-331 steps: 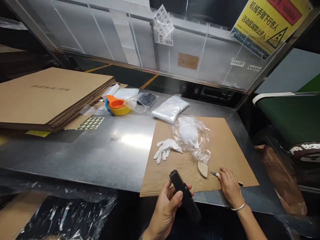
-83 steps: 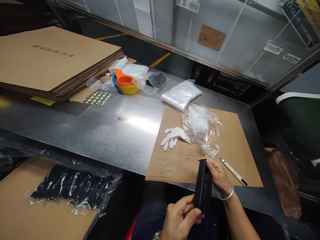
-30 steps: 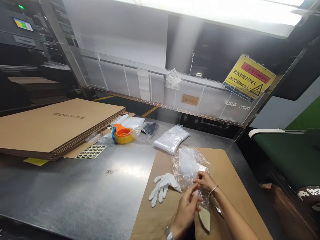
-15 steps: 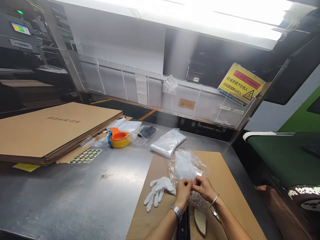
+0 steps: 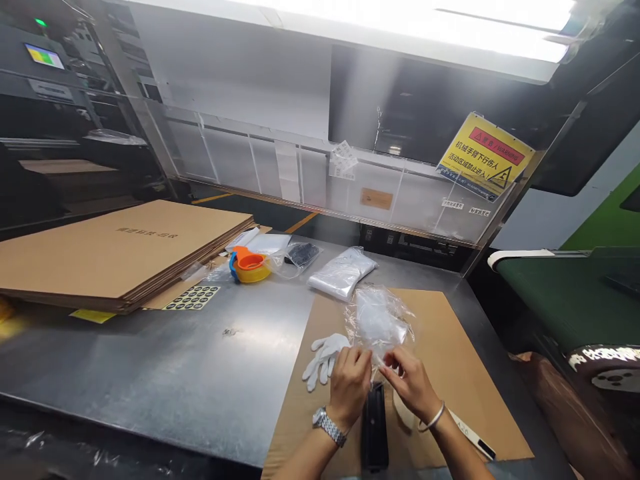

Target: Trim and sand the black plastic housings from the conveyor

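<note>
At ten o'clock of the grasp, a glove (image 5: 320, 360) is being partly covered by the left hand (image 5: 351, 381), apparently clamped on the bag (image 5: 377, 317) at twelve o'clock. At six, the case (image 5: 376, 433) is being borne by cardboard (image 5: 450, 360). By the right hand (image 5: 413, 383), the bag is seemingly being pinched. It is probably being teased open; a gentle pull is being called for.

Long white overhead lamp (image 5: 500, 33), blown out at top right | soft glare on grey metal tabletop (image 5: 250, 363), centre-left | lower-left corner dark | right edge stretched, blurred
</note>
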Available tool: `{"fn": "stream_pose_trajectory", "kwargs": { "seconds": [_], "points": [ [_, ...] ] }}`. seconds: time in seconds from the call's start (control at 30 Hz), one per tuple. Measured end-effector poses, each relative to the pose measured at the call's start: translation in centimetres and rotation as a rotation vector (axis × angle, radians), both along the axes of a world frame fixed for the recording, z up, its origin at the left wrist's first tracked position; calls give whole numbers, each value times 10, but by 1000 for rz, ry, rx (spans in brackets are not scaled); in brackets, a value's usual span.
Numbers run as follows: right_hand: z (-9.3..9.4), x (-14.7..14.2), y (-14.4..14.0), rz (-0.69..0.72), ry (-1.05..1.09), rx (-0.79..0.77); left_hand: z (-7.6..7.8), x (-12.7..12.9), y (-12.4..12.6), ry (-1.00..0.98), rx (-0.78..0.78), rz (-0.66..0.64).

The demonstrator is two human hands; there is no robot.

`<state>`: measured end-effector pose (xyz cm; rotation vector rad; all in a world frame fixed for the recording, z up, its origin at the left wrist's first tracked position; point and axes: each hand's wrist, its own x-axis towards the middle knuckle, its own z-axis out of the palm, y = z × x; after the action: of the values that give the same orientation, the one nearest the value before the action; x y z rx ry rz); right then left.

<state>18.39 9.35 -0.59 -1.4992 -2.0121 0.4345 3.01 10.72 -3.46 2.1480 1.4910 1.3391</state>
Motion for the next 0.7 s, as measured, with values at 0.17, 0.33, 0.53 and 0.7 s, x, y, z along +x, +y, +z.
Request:
{"fn": "stream_pose_trajectory", "kwargs": {
  "seconds": [0.17, 0.33, 0.53, 0.7],
  "points": [
    [-49, -9, -54, -228, -100, -81, -15, -38, -18, 91, 22, 154],
    [-86, -3, -97, -295, -95, -159, -35, -50, -42, 177, -25, 150],
    [-81, 0, -137, -113, 315, -343, -41, -42, -60, 188, -108, 51],
    [-92, -19, -150, -46, 594, -489, -40, -39, -71, 138, -183, -173]
  ]
}}
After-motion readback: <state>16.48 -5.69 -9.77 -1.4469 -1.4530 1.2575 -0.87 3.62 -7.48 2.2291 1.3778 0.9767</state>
